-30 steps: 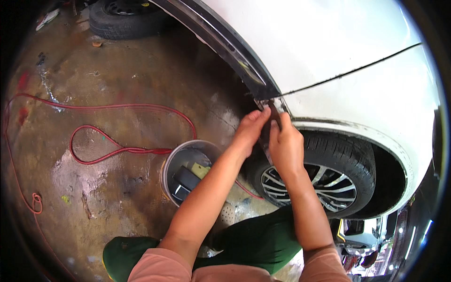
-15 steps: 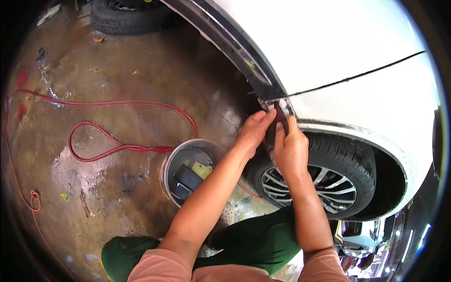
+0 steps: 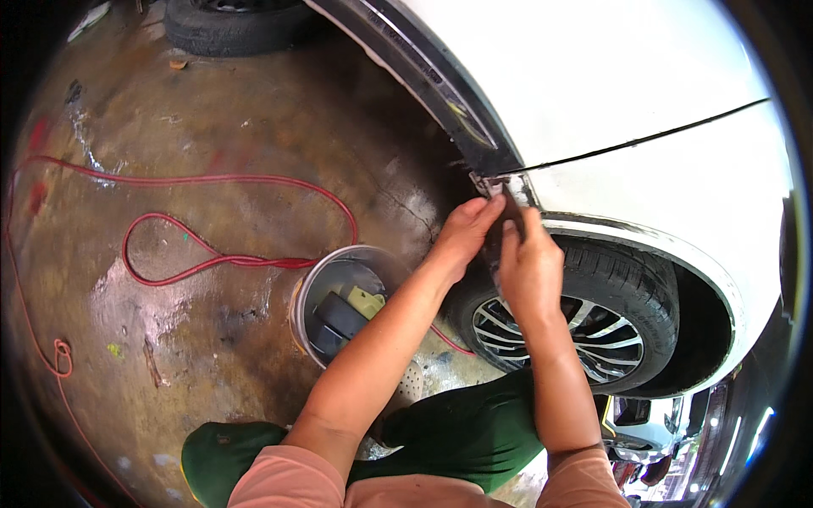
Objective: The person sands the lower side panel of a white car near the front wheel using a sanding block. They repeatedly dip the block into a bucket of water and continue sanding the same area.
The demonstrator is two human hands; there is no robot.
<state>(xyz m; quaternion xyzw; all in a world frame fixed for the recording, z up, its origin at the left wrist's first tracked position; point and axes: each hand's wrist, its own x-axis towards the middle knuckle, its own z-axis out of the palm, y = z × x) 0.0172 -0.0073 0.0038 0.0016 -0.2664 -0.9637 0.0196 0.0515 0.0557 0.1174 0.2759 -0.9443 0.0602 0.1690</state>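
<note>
At the lower corner of a white car body (image 3: 644, 68), just ahead of the wheel arch, both my hands work close together. My right hand (image 3: 532, 262) is closed around a dark, flat, flexible strip (image 3: 513, 206) whose exact kind I cannot make out. Its upper end lies against the scuffed corner (image 3: 501, 181) below the black side trim (image 3: 474, 140). My left hand (image 3: 466, 233) pinches the strip's left edge, thumb and fingertips near that corner. Part of the strip hangs down in front of the tyre (image 3: 610, 275), hidden between my hands.
Below my left forearm a round bucket (image 3: 298, 298) holds a dark block and a yellowish piece. A red hose (image 3: 246, 179) loops over the wet, stained floor. A loose tyre (image 3: 237, 34) lies at the far left. My green-trousered legs (image 3: 457, 432) are bent beneath me.
My two hands and the strip have shifted slightly right in the picture, and the car corner appears a little shifted too. The grip stays the same.
</note>
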